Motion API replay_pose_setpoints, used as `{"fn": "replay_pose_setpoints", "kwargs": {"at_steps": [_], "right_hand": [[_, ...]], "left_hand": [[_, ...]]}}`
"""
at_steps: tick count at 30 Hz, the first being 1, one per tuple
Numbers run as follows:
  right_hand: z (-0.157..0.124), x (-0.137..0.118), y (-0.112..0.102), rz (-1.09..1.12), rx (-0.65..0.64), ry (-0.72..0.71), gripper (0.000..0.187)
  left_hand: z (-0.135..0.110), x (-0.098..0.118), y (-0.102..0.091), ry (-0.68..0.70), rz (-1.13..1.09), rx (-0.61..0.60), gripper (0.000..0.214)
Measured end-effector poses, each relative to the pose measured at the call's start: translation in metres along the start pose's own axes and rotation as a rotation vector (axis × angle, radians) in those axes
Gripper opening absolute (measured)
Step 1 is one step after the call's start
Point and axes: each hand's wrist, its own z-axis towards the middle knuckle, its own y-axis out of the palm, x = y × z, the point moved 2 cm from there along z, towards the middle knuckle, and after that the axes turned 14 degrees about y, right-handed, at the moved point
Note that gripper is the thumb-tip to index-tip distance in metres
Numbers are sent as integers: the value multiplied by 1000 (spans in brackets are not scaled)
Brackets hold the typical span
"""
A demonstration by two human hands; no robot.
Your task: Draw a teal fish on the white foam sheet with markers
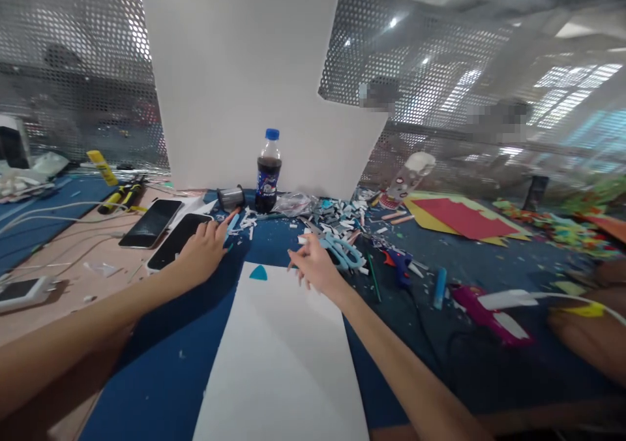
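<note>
My left hand [203, 248] reaches over the blue table beside a dark phone [178, 240]. Its index finger is stretched out, and a light blue strip [232, 224] lies between finger and thumb; whether they touch it is unclear. My right hand [315, 265] hovers at the far edge of a white sheet [281, 349], its fingers loosely bent and apart, with nothing visible in them. On the sheet's far left corner lies a small teal piece [259, 273]. Blue-handled scissors [345, 252] rest just beyond my right hand.
A cola bottle [268, 173] and a wire spool [231, 198] stand behind, before a white board [244, 69]. Scraps [342, 218] litter the back. Rightward are a glue gun [400, 266], coloured paper [464, 218] and another person's arm [587, 330]. Cables [59, 218] cross the left side.
</note>
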Motion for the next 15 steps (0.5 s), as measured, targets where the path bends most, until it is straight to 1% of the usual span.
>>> {"fn": "replay_pose_setpoints", "kwargs": {"at_steps": [1, 3, 5, 7, 9, 10, 12, 15], "right_hand": [[5, -1, -6, -21, -11, 0, 61], [9, -3, -16, -97, -9, -53, 78], [10, -5, -25, -163, 47, -157, 82], [11, -5, -30, -152, 122, -250, 73], [11, -2, -29, -82, 188, -301, 57], [11, -1, -26, -49, 200, -313, 49], [8, 1, -16, -9, 161, -311, 38], [-2, 3, 3, 41, 26, -265, 37]], "left_hand": [[1, -1, 1, -3, 13, -18, 37], [4, -3, 4, -12, 22, -40, 37], [7, -3, 7, -14, 30, -59, 37], [9, -2, 10, -4, 30, -74, 38], [9, 1, 10, 18, 23, -80, 39], [9, 3, 9, 32, 16, -79, 40], [8, 7, 6, 64, -1, -66, 45], [7, 14, -2, 121, -33, -23, 52]]}}
